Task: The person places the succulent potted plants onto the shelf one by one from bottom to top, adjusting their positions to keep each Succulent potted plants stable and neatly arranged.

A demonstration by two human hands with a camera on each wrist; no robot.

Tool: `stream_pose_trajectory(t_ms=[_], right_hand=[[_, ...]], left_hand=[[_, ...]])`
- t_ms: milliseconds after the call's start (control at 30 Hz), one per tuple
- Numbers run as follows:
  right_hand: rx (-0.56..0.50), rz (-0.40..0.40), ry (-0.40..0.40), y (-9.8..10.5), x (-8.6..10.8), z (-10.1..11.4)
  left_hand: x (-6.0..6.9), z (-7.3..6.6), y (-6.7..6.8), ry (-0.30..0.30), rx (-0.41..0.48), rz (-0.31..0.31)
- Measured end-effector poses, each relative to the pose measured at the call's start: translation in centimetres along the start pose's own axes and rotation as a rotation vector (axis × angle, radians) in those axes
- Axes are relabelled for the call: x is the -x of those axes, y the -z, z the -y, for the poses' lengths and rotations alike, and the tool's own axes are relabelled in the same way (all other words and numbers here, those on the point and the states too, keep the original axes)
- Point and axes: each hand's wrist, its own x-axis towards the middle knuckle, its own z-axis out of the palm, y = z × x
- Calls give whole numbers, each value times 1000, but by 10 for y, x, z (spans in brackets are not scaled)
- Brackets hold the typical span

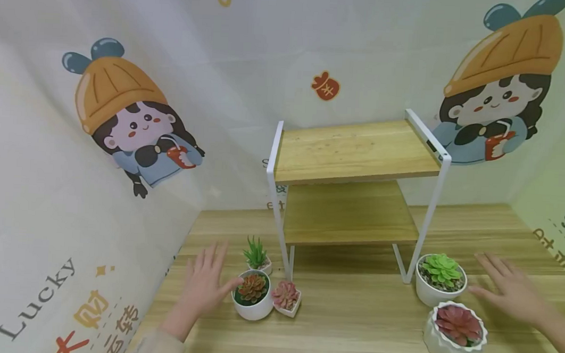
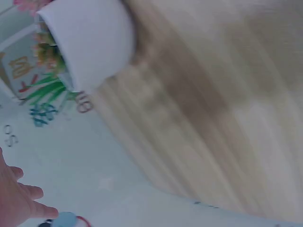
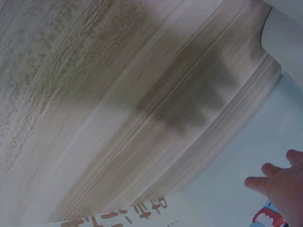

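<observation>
- Brown succulent (image 1: 251,288) is seen, in the head view, just right of the left hand (image 1: 207,282), green succulent (image 1: 442,270) just left of the right hand (image 1: 513,291); both hands are held straight-fingered, with nothing gripped. Wooden tabletop (image 1: 351,324) is spread below, printed cloth (image 1: 251,47) hung beyond.
- Left wrist: fingers are extended before the cloth.
- Right wrist: shadow (image 3: 194,94) is cast on wood.

A two-tier shelf (image 1: 360,151) is standing on the wooden tabletop (image 1: 351,329), and a pale cloth (image 1: 250,63) is hanging behind it, showing two cartoon figures (image 1: 134,118) and lettering (image 1: 46,294).
</observation>
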Motion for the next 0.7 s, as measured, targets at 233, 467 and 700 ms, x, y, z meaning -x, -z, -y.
stream_pose_trajectory(t_ms=[233,467,700], right_hand=[[-167,-5,100,-8,-4,6],[-261,19,89,-11,-5,12],[-346,49,36,-11,-9,18]], left_hand=[[-33,-34,45,-100,29,-111],[-80,-73,116,-168,158,-222],[-134,-106,156,-149,175,-178]])
